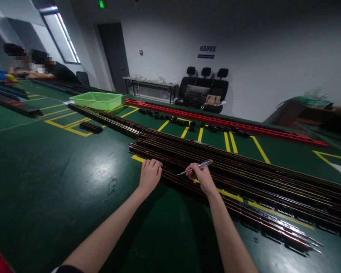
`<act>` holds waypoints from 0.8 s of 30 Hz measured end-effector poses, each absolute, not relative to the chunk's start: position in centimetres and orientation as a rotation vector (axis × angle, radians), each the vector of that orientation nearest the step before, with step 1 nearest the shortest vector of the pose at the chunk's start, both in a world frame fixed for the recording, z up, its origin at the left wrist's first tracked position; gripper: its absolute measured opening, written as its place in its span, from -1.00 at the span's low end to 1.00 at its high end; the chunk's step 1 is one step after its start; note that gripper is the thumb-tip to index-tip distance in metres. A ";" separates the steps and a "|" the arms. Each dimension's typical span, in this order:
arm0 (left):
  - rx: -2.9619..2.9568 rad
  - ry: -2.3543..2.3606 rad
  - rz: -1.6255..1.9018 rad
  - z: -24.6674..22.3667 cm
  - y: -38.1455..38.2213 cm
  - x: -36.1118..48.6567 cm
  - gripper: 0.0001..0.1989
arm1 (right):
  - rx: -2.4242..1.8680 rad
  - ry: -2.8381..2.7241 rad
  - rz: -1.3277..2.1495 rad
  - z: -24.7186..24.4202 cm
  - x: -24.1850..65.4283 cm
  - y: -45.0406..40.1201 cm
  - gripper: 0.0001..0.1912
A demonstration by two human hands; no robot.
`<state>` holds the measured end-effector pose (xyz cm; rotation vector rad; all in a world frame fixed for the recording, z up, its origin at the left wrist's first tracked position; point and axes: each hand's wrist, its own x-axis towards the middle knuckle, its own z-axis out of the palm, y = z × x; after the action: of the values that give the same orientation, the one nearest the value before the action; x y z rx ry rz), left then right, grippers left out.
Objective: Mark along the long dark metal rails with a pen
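Long dark strips with thin metal rods (244, 212) run diagonally across the green table (82, 182). My left hand (151, 173) rests on the near strip toward its left end, fingers curled over its edge; what the fingertips grip is hidden. To its right, my right hand (200, 175) is closed around a slim screwdriver (204, 164). The tool's thin tip points left and down, over the same strip. Behind both hands lie more rod-lined strips (170, 142), side by side.
A green basket (96, 101) stands at the back left, near a short bundle of rods (91, 127). Small black parts (184, 122) lie before a long red rack (216, 119). Two people (49, 66) lean over the table at far left. Seats (203, 89) stand by the wall.
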<state>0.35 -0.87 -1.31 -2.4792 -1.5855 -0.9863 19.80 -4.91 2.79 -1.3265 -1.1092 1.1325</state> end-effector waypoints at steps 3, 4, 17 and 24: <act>-2.484 -1.589 -0.988 -1.2 -0.9 0.4 -0.80 | -1.320 -1.129 1.131 2.6 19.9 -4.8 -0.73; -2.486 -1.588 -0.989 -1.2 -0.9 0.4 -0.80 | -1.317 -1.133 1.131 2.6 19.9 -4.8 -0.73; -2.472 -1.570 -0.977 -1.3 -0.8 0.3 -0.81 | -1.330 -1.116 1.121 2.6 19.8 -4.9 -0.75; -2.474 -1.566 -0.990 -1.4 -0.8 0.3 -0.81 | -1.325 -1.111 1.130 2.7 19.8 -5.0 -0.76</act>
<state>0.28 -0.82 -1.41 -2.4739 -1.5661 -0.9902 19.82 -4.95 2.75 -1.3247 -1.1107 1.1296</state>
